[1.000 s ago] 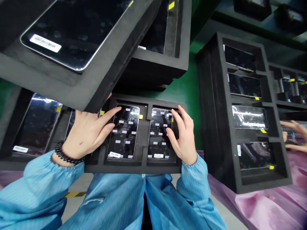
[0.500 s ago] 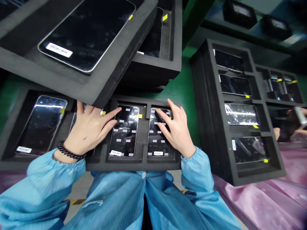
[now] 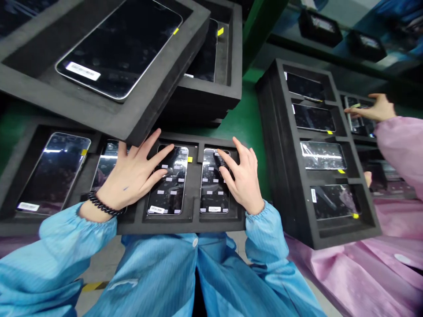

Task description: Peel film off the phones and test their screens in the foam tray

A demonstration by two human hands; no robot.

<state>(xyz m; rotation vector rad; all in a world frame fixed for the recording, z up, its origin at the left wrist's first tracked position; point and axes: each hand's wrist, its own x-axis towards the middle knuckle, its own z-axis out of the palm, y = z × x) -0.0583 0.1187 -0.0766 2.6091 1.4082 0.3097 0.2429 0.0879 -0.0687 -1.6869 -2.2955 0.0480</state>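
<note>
Our left hand (image 3: 130, 176) and right hand (image 3: 244, 180), fingers loosely spread, lie over glossy, round-cornered screens (image 3: 170, 186) toward the right edge of the matte foam tray (image 3: 185, 227).

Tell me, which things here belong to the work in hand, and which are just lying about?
Apparently in use:
- left hand, over one glossy screen
- right hand, over the next screen
- near black tray holding both

Apparently just around:
- angled upper tray
- four-screen tray at right
- co-worker's hand in a pink sleeve
</note>
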